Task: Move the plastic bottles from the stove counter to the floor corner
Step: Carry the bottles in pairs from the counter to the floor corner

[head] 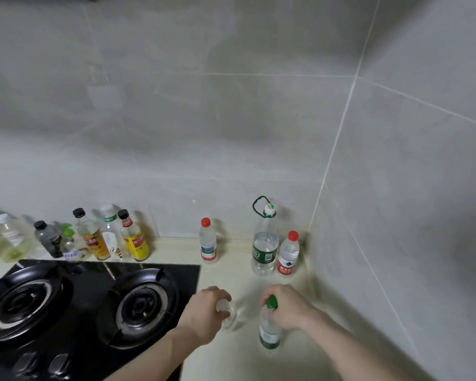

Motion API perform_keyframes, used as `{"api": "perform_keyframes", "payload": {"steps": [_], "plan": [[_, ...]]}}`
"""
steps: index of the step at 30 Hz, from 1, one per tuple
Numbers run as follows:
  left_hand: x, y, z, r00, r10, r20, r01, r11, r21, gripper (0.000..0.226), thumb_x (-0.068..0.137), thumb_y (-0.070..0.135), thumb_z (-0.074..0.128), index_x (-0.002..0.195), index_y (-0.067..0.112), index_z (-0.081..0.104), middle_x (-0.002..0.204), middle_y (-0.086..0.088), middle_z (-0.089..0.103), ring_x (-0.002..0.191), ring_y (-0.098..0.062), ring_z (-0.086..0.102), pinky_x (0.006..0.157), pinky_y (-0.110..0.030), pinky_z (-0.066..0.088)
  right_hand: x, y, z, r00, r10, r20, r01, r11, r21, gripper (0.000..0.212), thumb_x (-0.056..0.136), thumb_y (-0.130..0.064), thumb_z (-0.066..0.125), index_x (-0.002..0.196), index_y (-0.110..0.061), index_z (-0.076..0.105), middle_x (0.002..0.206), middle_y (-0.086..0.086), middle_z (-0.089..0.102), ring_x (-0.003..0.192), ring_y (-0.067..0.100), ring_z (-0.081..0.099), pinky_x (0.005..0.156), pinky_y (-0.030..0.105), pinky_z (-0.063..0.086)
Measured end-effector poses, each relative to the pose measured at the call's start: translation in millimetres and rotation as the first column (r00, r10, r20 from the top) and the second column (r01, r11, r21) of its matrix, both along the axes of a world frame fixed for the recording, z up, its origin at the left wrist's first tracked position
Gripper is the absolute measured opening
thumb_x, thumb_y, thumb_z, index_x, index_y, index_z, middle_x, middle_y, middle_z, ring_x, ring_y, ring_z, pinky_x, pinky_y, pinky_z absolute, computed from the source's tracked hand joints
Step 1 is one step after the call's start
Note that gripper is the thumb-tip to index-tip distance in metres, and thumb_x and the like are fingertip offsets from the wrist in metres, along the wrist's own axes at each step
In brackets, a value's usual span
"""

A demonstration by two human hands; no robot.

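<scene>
Single head view; looks forward and down, close over counter (231,361) corner; stove (66,312) at left

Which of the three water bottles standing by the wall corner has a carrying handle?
The tall green-labelled bottle, standing between the two smaller red-capped bottles. Only it has a green loop handle at its neck, and it is the biggest.

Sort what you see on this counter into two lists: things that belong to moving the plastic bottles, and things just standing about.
Part of the job:
left hand on a clear bottle
right hand on a green-capped bottle
two red-capped bottles
large handled bottle

Standing about:
gas stove
condiment bottles behind it
tiled wall
</scene>
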State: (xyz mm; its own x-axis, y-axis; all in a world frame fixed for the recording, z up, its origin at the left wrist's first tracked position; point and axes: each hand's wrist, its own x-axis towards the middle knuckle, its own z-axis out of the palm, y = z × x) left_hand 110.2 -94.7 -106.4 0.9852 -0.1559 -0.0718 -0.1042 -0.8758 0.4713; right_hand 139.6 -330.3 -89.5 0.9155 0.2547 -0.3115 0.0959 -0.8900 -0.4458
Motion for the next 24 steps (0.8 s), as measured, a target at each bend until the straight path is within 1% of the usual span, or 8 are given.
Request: {"api": "perform_keyframes", "payload": {"steps": [2,6,10,15,16,20,21,24], "plan": [[-16,4,0,1.000,0.000,-0.014,0.000,1.000,-0.005,0.029,0.087,0.033,0.066,0.116,0.034,0.067,0.113,0.014,0.064,0.098,-0.014,0.063,0.082,-0.023,0.046,-10,6,-3,1.000,0.000,0.015,-0.001,1.000,0.020,0.030,0.085,-0.018,0.054,0.104,-0.031,0.073,0.118,-0.005,0.070,0.111,0.017,0.065,0.091,0.021,0.047],[-45,9,1,1.000,-0.011,-0.027,0.010,1.000,-0.019,0.031,0.088,0.036,0.065,0.119,0.033,0.065,0.116,0.013,0.064,0.100,-0.015,0.063,0.085,-0.022,0.045,-33,10,-10,0.997,-0.075,0.024,0.072,0.992,0.104,0.022,0.077,-0.024,0.053,0.086,-0.039,0.066,0.101,-0.010,0.074,0.095,0.013,0.068,0.084,0.022,0.054],[-68,14,0,0.999,-0.027,-0.036,0.026,0.999,-0.036,0.031,0.090,0.035,0.063,0.122,0.033,0.064,0.120,0.012,0.063,0.105,-0.016,0.062,0.088,-0.024,0.045,-56,16,-15,0.994,-0.108,0.015,0.105,0.983,0.151,0.020,0.079,-0.019,0.059,0.082,-0.037,0.066,0.094,-0.010,0.075,0.086,0.008,0.068,0.076,0.016,0.052],[-89,25,-1,0.998,-0.016,-0.054,0.011,0.997,-0.077,0.031,0.091,0.029,0.061,0.122,0.033,0.063,0.120,0.010,0.062,0.106,-0.018,0.062,0.088,-0.027,0.048,-80,24,-21,0.972,-0.236,-0.009,0.233,0.950,0.208,0.020,0.077,-0.016,0.067,0.082,-0.034,0.073,0.090,-0.011,0.076,0.085,0.008,0.072,0.081,0.026,0.059],[-92,28,-1,0.999,-0.014,-0.050,0.010,0.997,-0.082,0.031,0.091,0.028,0.060,0.122,0.033,0.063,0.120,0.009,0.062,0.106,-0.018,0.062,0.087,-0.027,0.048,-85,25,-22,0.967,-0.256,-0.005,0.251,0.945,0.209,0.021,0.078,-0.013,0.068,0.081,-0.034,0.073,0.091,-0.011,0.076,0.087,0.008,0.071,0.082,0.025,0.058],[-97,37,-3,0.999,0.007,-0.047,-0.012,0.993,-0.114,0.030,0.092,0.026,0.059,0.121,0.033,0.063,0.120,0.010,0.062,0.105,-0.019,0.063,0.087,-0.028,0.049,-104,34,-23,0.952,-0.305,-0.017,0.301,0.927,0.223,0.027,0.081,-0.005,0.070,0.084,-0.032,0.074,0.097,-0.018,0.074,0.094,-0.002,0.068,0.074,0.002,0.045],[-99,38,-2,0.999,0.015,-0.044,-0.020,0.994,-0.110,0.030,0.092,0.027,0.060,0.121,0.033,0.063,0.120,0.009,0.062,0.105,-0.020,0.063,0.087,-0.028,0.049,-107,37,-23,0.948,-0.317,-0.019,0.312,0.922,0.229,0.027,0.080,-0.005,0.072,0.083,-0.032,0.074,0.096,-0.019,0.074,0.094,-0.005,0.067,0.074,0.001,0.043],[-104,41,-1,0.998,0.036,-0.049,-0.040,0.995,-0.090,0.031,0.091,0.026,0.061,0.121,0.032,0.064,0.121,0.007,0.063,0.106,-0.023,0.064,0.086,-0.027,0.049,-120,49,-27,0.946,-0.322,-0.032,0.320,0.917,0.237,0.030,0.075,-0.006,0.077,0.078,-0.035,0.074,0.089,-0.018,0.075,0.086,-0.007,0.067,0.076,0.010,0.047]]}}
